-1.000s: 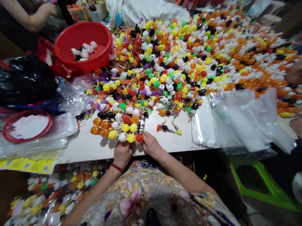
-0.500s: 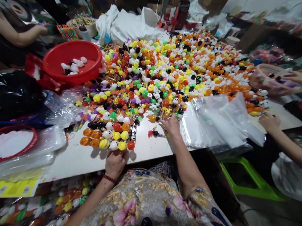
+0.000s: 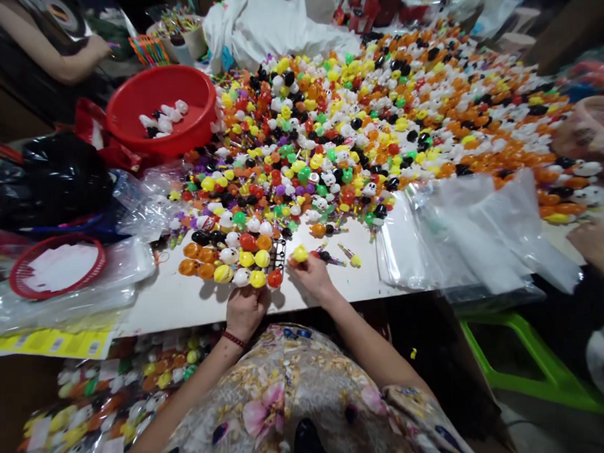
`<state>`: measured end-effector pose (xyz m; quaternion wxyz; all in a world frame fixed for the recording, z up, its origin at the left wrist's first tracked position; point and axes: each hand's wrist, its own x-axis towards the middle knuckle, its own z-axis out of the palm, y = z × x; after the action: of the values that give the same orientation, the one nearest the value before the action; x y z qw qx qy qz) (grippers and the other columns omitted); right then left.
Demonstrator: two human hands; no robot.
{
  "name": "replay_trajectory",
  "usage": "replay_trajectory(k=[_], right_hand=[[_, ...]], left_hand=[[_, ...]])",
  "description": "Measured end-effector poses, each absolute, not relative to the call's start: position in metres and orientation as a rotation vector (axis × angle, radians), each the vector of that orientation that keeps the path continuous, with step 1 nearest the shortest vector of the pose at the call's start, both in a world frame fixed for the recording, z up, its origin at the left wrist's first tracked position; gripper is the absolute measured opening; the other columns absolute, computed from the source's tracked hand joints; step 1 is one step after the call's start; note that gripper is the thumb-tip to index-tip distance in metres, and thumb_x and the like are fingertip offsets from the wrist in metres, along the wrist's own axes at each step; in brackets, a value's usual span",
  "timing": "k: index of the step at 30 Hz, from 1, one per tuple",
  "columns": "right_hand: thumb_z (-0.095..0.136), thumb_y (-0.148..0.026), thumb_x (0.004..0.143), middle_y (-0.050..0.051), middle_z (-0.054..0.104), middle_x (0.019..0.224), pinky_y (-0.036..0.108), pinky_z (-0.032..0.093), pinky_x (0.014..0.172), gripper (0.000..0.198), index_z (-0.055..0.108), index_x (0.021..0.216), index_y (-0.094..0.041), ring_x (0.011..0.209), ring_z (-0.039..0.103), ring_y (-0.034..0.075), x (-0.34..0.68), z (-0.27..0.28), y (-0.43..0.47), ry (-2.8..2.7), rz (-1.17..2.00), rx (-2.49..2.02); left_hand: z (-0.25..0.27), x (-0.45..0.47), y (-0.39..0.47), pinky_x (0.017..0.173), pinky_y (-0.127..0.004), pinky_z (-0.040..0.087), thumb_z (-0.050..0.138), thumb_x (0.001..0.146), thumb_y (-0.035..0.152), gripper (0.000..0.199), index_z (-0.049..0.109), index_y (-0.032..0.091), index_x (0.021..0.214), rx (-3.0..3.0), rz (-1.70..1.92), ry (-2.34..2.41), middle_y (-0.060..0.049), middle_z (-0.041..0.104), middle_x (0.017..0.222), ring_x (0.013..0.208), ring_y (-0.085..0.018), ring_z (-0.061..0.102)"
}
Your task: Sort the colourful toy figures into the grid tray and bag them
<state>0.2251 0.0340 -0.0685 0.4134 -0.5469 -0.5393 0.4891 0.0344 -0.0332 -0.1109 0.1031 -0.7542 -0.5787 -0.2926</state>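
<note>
At the table's front edge my left hand (image 3: 246, 312) is closed at the near side of a black grid rack (image 3: 279, 255), its fingertips partly hidden under the toys. Rows of toy sticks with round heads fill this rack, among them orange heads (image 3: 189, 266), yellow heads and a red head (image 3: 275, 278). Just right of the rack, my right hand (image 3: 310, 274) pinches a toy stick with a yellow head (image 3: 300, 253). Beyond its fingers lie a few loose sticks, one with a yellow-green tip (image 3: 354, 259).
A large heap of colourful toy heads (image 3: 328, 138) covers the table behind. Clear plastic bags (image 3: 408, 248) lie at right, a red tub (image 3: 163, 142) and red basket (image 3: 100, 258) at left. Another person's hand (image 3: 595, 240) rests at the right edge.
My right hand has come back from the heap towards the rack, now with a yellow-headed stick in its fingers. My left hand stays at the rack. The view has shifted right.
</note>
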Motion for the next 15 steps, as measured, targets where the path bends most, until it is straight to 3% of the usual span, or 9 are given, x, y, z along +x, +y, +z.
replay_trajectory(k=[8, 15], right_hand=[[0.056, -0.024, 0.083, 0.001, 0.063, 0.071, 0.027, 0.042, 0.063, 0.003, 0.056, 0.085, -0.021, 0.065, 0.057, 0.017, 0.213, -0.066, 0.041, -1.834, 0.98, -1.488], [0.059, -0.02, 0.081, 0.002, 0.067, 0.08, 0.028, 0.045, 0.068, 0.011, 0.056, 0.091, -0.02, 0.073, 0.061, 0.018, 0.215, -0.064, 0.044, -1.863, 1.007, -1.502]], left_hand=[[-0.111, 0.034, -0.032, 0.072, -0.031, 0.049, 0.054, 0.09, 0.022, 0.013, 0.068, 0.021, 0.089, -2.228, -0.898, -1.642, -0.006, 0.069, 0.079, 0.071, -0.019, 0.062], [-0.116, 0.034, -0.034, 0.072, -0.032, 0.049, 0.055, 0.089, 0.023, 0.014, 0.068, 0.021, 0.09, -2.231, -0.887, -1.705, -0.006, 0.068, 0.079, 0.072, -0.02, 0.062]])
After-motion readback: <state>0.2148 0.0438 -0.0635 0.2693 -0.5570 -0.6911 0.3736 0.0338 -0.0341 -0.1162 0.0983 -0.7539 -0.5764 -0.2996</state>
